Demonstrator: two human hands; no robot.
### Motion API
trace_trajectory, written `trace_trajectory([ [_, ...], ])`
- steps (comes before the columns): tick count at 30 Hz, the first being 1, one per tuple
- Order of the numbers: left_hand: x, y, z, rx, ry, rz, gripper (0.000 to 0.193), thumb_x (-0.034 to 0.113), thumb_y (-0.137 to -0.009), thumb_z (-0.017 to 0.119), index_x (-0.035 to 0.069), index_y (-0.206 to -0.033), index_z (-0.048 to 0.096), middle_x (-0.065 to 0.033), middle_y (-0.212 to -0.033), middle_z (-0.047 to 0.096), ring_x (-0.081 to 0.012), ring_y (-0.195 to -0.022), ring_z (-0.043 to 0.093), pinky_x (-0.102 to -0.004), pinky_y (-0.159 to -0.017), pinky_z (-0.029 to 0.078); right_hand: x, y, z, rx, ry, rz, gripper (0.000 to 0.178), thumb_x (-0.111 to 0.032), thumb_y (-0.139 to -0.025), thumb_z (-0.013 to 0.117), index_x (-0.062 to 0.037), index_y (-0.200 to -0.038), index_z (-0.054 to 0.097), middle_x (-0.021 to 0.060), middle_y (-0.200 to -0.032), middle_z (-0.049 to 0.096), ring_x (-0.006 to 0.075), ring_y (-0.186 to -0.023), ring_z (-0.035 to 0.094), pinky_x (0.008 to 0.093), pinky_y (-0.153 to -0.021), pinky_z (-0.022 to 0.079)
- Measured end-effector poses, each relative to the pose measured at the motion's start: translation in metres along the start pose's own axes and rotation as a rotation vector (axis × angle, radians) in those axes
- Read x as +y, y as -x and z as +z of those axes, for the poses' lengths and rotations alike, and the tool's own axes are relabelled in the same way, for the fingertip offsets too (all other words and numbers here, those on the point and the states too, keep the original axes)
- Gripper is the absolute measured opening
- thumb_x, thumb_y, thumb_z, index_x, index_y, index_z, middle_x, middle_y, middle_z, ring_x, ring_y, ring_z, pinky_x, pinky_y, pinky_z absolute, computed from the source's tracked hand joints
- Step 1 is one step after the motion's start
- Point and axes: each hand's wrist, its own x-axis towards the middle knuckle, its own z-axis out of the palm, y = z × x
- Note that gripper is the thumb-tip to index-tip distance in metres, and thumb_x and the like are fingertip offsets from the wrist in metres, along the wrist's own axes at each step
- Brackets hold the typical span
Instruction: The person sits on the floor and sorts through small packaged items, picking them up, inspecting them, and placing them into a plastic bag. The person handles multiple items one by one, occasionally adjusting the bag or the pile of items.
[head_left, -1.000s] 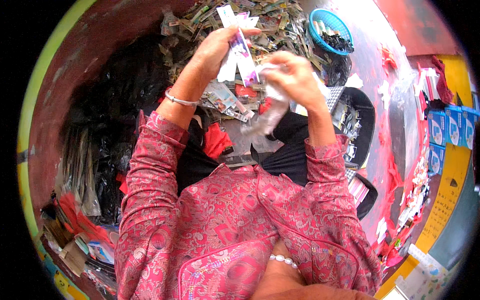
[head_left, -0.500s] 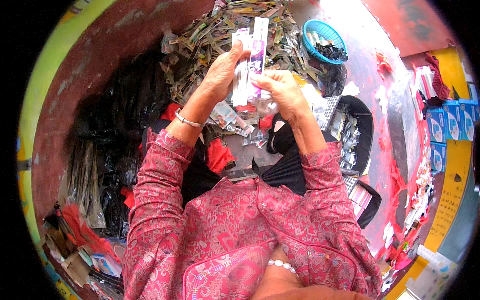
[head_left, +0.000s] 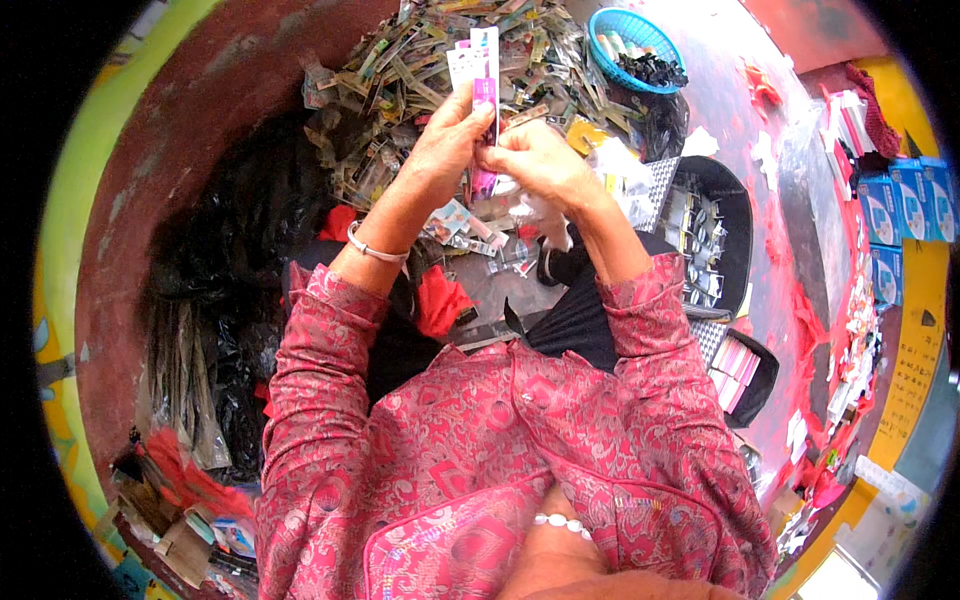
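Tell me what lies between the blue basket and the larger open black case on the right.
Crumpled black plastic and a white scrap lie between the blue basket and the black case, as the head view shows.

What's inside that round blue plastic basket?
The round blue plastic basket holds crumpled, shiny black material and several slim, pale pieces. Anything beneath them is covered, so I can't see it.

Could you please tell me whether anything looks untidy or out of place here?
Yes: slim strips lie jumbled in a loose heap at the top, whereas pink-and-white packets lie aligned in a black box.
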Motion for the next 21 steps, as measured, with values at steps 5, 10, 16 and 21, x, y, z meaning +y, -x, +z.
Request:
trace_trajectory([
  [5,0.002,-0.001,0.002,0.045,0.080,0.004,0.057,0.011,-0.086,0.041,0.011,-0.132,0.008,-0.0136,-0.098,0.051,-0.0195,-0.083,0.054,-0.0325,-0.072,0.047,-0.015,0.008,-0.012,-0.159,-0.287,0.138,0.024,-0.026,-0.073,0.060,-0.0027,-0.067,0.063,0.0021,-0.061,0.059,0.0080,-0.054,0.051,0.0231,-0.053,0.041],
  [10,0.013,-0.001,0.012,0.074,0.096,0.032,0.072,0.003,-0.084,0.038,0.018,-0.131,-0.015,-0.0166,-0.106,0.047,-0.0220,-0.085,0.053,-0.0342,-0.070,0.048,-0.017,0.009,-0.016,-0.182,-0.265,0.147,0.021,-0.024,-0.075,0.061,-0.0023,-0.075,0.064,0.0019,-0.069,0.061,0.0069,-0.060,0.054,0.0203,-0.058,0.042],
  [16,0.018,-0.002,0.012,0.165,0.126,-0.070,0.062,0.005,-0.082,0.042,0.008,-0.133,0.006,-0.0161,-0.104,0.052,-0.0226,-0.087,0.054,-0.0317,-0.071,0.047,-0.015,0.006,-0.015,-0.200,-0.334,0.132,0.020,-0.022,-0.074,0.062,-0.0030,-0.077,0.064,0.0012,-0.073,0.061,0.0057,-0.065,0.053,0.0203,-0.062,0.041],
  [21,0.004,-0.007,-0.009,0.017,0.263,-0.214,0.030,0.024,-0.082,0.052,-0.004,-0.092,0.054,-0.0126,-0.084,0.060,-0.0174,-0.068,0.060,-0.0307,-0.060,0.052,-0.014,0.006,-0.020,-0.188,-0.395,0.159,0.018,-0.021,-0.075,0.061,-0.0032,-0.077,0.063,0.0006,-0.073,0.060,0.0056,-0.066,0.053,0.0205,-0.063,0.041],
])
